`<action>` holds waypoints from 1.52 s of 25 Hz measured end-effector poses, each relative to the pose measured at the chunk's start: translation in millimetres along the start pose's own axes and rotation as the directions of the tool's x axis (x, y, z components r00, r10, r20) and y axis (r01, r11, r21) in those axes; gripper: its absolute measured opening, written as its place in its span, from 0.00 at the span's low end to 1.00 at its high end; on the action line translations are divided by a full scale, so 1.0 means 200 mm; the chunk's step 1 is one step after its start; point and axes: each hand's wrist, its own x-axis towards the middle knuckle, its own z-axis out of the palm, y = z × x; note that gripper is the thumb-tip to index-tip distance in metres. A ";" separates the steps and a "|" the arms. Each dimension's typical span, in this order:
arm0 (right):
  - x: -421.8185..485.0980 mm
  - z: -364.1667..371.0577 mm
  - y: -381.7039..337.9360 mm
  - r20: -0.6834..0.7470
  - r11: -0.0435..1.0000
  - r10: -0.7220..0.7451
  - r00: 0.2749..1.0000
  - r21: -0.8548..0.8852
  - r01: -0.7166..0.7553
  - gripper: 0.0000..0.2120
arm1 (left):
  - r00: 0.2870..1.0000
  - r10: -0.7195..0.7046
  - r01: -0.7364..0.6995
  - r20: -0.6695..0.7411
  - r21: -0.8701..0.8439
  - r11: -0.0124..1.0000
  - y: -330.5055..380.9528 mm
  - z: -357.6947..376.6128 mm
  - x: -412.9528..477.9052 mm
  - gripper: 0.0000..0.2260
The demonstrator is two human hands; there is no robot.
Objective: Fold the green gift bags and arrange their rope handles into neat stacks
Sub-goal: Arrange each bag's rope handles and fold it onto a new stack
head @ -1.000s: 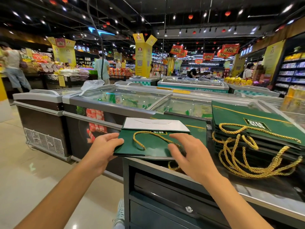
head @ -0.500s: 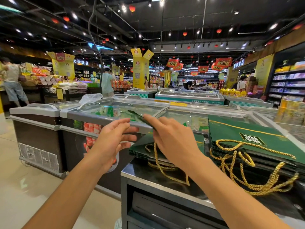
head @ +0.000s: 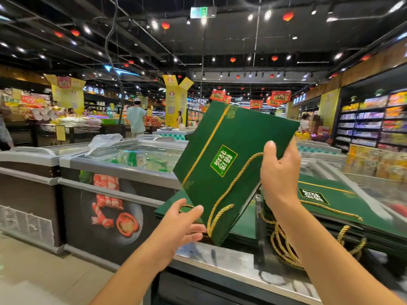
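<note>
My right hand (head: 279,172) grips the tilted bag (head: 231,133); my loose left hand (head: 182,223) touches its low corner. The stack (head: 343,208) lies down-right.

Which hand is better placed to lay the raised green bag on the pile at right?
Right, probably. The right hand grips the raised bag by its edge, just above that pile. The left hand is at the bag's lower corner, farther from the pile.
</note>
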 end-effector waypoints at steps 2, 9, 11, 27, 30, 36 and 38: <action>0.01 -0.03 0.03 -0.051 0.992 0.095 0.994 0.093 -0.090 0.17 | 1.000 0.001 -0.002 -0.018 -0.064 0.998 0.02 0.03 0.01 0.31; 0.10 -0.29 0.07 -0.102 0.918 0.337 0.936 0.256 -0.303 0.16 | 0.978 0.201 -0.185 0.050 -0.230 0.956 0.10 0.18 0.05 0.11; 0.14 -0.41 0.07 -0.113 0.910 0.384 0.917 0.214 -0.355 0.15 | 0.955 0.297 -0.291 0.004 -0.186 0.938 0.16 0.23 0.08 0.13; 0.13 -1.22 0.11 -0.097 0.541 0.429 0.898 -0.769 -0.341 0.36 | 0.924 0.276 -0.376 0.266 0.491 0.786 0.27 0.89 0.41 0.33; 0.12 -1.26 0.18 -0.097 0.426 0.478 0.873 -0.844 -0.326 0.35 | 0.930 0.221 -0.357 0.295 0.577 0.735 0.22 0.89 0.43 0.32; 0.19 -1.27 0.23 0.009 0.293 0.483 0.876 -0.944 -0.152 0.36 | 0.917 0.197 -0.391 0.347 0.684 0.616 0.25 0.84 0.51 0.25; 0.27 -1.24 0.22 0.106 0.393 0.454 0.884 -0.915 -0.092 0.30 | 0.892 0.271 -0.452 0.361 0.707 0.544 0.32 0.87 0.54 0.24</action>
